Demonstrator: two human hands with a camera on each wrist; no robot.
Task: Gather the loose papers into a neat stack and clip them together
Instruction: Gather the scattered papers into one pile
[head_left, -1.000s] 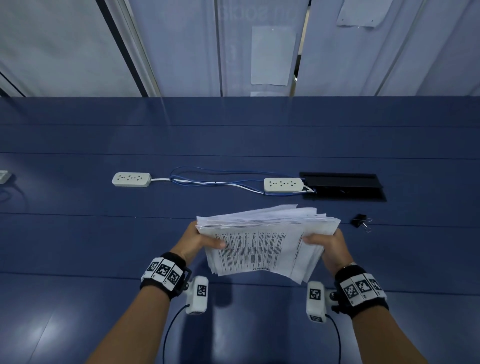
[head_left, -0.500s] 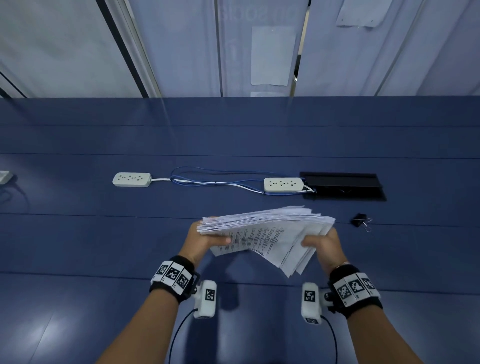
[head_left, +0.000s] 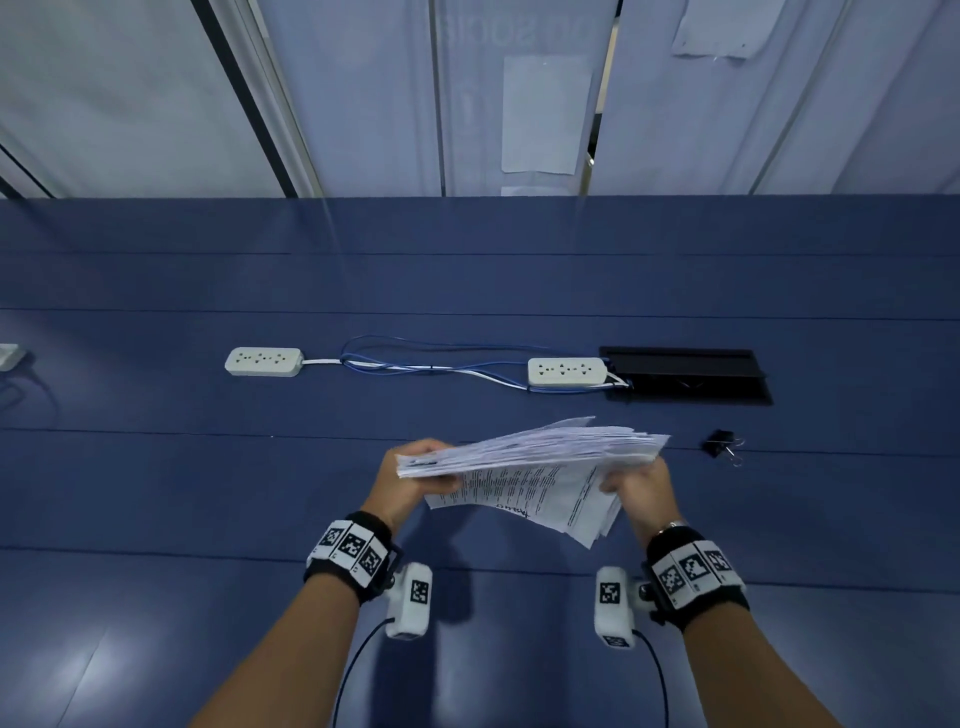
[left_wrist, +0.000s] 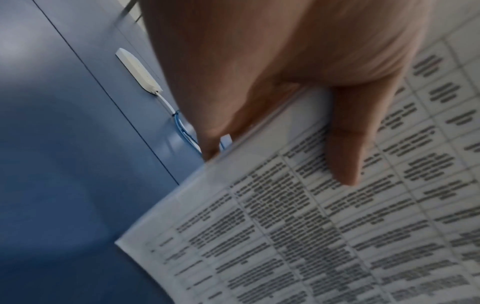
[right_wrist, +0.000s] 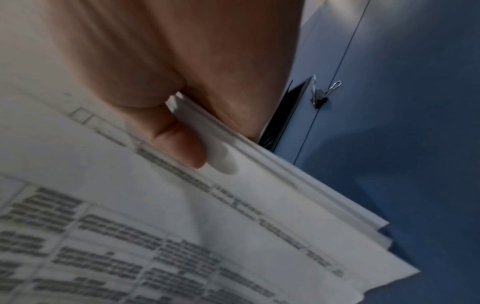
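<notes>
A thick sheaf of printed papers (head_left: 535, 467) hangs in the air above the blue table (head_left: 208, 493), its edges uneven and its lower right corner drooping. My left hand (head_left: 415, 475) grips its left edge, thumb on the printed face (left_wrist: 345, 144). My right hand (head_left: 636, 486) grips the right edge, thumb over the top sheet (right_wrist: 176, 144). In the left wrist view the papers (left_wrist: 311, 226) show a printed table; in the right wrist view the papers (right_wrist: 182, 226) fan out at the corner. A black binder clip (head_left: 722, 446) lies on the table right of the stack, also the binder clip (right_wrist: 320, 96).
Two white power strips (head_left: 264, 361) (head_left: 567, 371) with blue and white cables (head_left: 426, 361) lie farther back. A black cable hatch (head_left: 685, 374) sits in the table at the back right. Curtained panels rise behind the table.
The sheaf has tipped from facing me to nearly flat, edge-on. Both hands have moved slightly away from me with it and still grip its sides.
</notes>
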